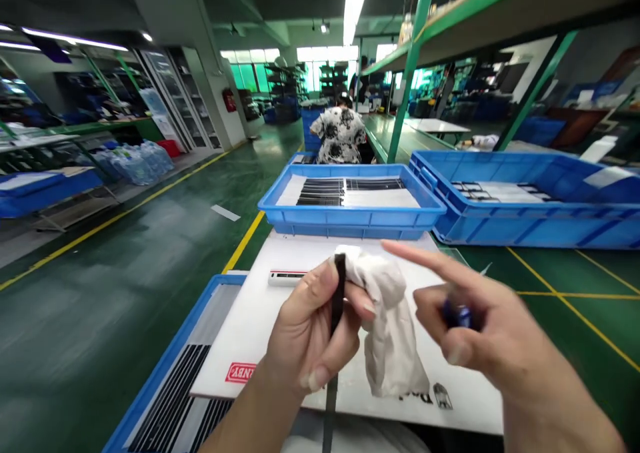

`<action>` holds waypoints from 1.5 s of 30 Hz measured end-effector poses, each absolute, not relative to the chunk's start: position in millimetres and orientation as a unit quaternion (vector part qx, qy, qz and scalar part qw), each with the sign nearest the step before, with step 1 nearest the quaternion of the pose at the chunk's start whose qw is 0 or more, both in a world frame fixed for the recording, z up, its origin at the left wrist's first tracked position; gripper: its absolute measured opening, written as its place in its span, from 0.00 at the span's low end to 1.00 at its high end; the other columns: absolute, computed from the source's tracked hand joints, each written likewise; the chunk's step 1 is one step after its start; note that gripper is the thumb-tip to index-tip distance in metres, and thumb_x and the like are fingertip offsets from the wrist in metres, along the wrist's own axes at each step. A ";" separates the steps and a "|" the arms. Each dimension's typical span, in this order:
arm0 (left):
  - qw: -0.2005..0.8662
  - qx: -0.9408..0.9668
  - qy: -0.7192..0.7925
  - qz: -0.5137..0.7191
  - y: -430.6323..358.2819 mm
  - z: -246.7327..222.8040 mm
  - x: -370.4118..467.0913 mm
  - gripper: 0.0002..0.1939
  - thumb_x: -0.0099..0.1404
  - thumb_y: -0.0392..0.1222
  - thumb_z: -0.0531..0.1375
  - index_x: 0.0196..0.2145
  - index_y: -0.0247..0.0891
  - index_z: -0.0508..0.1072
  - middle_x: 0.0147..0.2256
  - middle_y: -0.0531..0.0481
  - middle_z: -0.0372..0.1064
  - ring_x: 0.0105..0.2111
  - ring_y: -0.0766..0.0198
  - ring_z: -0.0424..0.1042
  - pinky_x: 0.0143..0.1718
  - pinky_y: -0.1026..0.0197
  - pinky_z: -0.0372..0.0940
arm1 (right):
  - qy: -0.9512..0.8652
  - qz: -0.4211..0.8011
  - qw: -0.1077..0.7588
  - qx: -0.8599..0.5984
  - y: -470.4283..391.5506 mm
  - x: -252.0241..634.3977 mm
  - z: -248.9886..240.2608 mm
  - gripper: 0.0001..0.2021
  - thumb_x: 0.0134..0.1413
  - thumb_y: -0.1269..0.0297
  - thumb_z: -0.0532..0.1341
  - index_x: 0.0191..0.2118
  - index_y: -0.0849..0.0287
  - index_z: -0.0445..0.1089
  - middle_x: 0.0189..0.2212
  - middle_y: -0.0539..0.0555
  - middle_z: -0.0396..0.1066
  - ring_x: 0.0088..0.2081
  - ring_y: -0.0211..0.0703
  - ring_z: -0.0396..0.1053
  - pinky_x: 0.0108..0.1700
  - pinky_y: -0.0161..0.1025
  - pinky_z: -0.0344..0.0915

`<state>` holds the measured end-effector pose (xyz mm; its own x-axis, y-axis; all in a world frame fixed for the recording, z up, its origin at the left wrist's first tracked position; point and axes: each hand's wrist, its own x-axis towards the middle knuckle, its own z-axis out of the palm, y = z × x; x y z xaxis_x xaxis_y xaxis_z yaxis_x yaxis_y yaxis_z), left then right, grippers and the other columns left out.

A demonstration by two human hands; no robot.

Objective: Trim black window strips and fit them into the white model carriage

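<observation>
My left hand (315, 326) is closed on a black strip (339, 293), its upper end pinched between thumb and fingers and its lower part hanging toward my lap. A crumpled white cloth (393, 333) hangs beside the strip, also held at my left fingers. To the right, my right hand (470, 313) has its index finger stretched toward the cloth, while the other fingers are curled round a small dark blue object (463, 314), partly hidden and blurred. Both hands are above a white board (260, 326) with printed labels.
A white and red bar (285, 278) lies on the board. Beyond it stands a blue tray (350, 219) of black strips. Another blue tray (165, 366) sits low at left, and a large blue bin (545, 223) at right. A person (340, 133) sits ahead.
</observation>
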<state>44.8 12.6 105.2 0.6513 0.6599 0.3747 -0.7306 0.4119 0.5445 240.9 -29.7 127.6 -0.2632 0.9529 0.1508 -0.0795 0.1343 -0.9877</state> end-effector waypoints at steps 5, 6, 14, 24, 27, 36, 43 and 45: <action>0.869 0.343 -0.118 0.335 7.2 140.2 55.2 0.25 0.78 0.45 0.50 0.37 0.25 0.83 0.13 0.53 0.64 0.05 0.75 0.54 0.07 0.75 0.54 | -0.710 0.388 0.490 -0.324 -20.2 238.9 188.9 0.21 0.57 0.52 0.73 0.56 0.37 0.77 0.23 0.45 0.57 0.25 0.35 0.56 0.26 0.33 0.56; 0.868 0.348 -0.132 0.328 4.9 145.1 57.0 0.26 0.78 0.44 0.50 0.37 0.25 0.83 0.12 0.54 0.63 0.05 0.75 0.54 0.07 0.75 0.56 | -0.724 0.383 0.482 -0.310 -19.2 236.3 197.9 0.19 0.58 0.54 0.73 0.55 0.37 0.78 0.23 0.45 0.58 0.25 0.35 0.58 0.27 0.33 0.58; 0.851 0.364 -0.158 0.344 -10.9 168.8 64.3 0.26 0.78 0.45 0.49 0.33 0.26 0.80 0.09 0.58 0.56 0.04 0.76 0.50 0.09 0.77 0.56 | -0.731 0.418 0.471 -0.263 -26.3 228.5 219.9 0.17 0.59 0.58 0.72 0.54 0.41 0.78 0.21 0.43 0.58 0.24 0.33 0.62 0.30 0.34 0.62; 0.840 0.377 -0.190 0.340 -13.5 171.3 72.9 0.26 0.77 0.47 0.51 0.32 0.27 0.80 0.09 0.58 0.54 0.04 0.75 0.51 0.08 0.78 0.55 | -0.637 0.603 0.423 -0.229 -26.2 226.6 230.7 0.20 0.52 0.68 0.72 0.52 0.46 0.80 0.16 0.42 0.54 0.23 0.41 0.71 0.28 0.36 0.65; 0.827 0.401 -0.159 0.360 -12.6 170.3 74.1 0.26 0.76 0.49 0.52 0.27 0.30 0.77 0.07 0.58 0.54 0.03 0.75 0.48 0.05 0.76 0.46 | -0.636 0.621 0.401 -0.220 -22.0 229.0 230.6 0.22 0.52 0.69 0.72 0.54 0.47 0.80 0.16 0.41 0.53 0.22 0.41 0.69 0.27 0.36 0.64; 0.824 0.403 -0.137 0.373 -8.6 165.4 73.9 0.28 0.75 0.53 0.54 0.22 0.33 0.71 0.06 0.60 0.48 0.03 0.76 0.44 0.05 0.74 0.41 | -0.641 0.641 0.386 -0.171 -10.4 232.6 220.9 0.22 0.58 0.66 0.72 0.58 0.46 0.77 0.17 0.42 0.52 0.20 0.33 0.58 0.25 0.32 0.53; 0.834 0.384 -0.149 0.367 -4.7 164.2 73.1 0.26 0.75 0.51 0.55 0.23 0.32 0.72 0.07 0.58 0.52 0.03 0.75 0.47 0.05 0.75 0.44 | -0.647 0.624 0.384 -0.210 -9.2 230.2 224.2 0.23 0.56 0.67 0.71 0.57 0.42 0.77 0.18 0.42 0.55 0.23 0.39 0.69 0.29 0.36 0.66; 0.835 0.383 -0.147 0.367 -3.7 164.8 72.9 0.27 0.74 0.51 0.55 0.22 0.32 0.72 0.07 0.58 0.51 0.03 0.75 0.46 0.05 0.74 0.43 | -0.643 0.625 0.384 -0.222 -9.6 229.3 226.2 0.24 0.54 0.68 0.72 0.57 0.43 0.78 0.17 0.42 0.55 0.25 0.43 0.72 0.30 0.38 0.68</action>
<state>72.9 -3.7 164.8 0.6880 0.4997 0.5263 -0.7248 0.4372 0.5324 229.3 -9.6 226.2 -0.6071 0.7649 0.2152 -0.1938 0.1201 -0.9737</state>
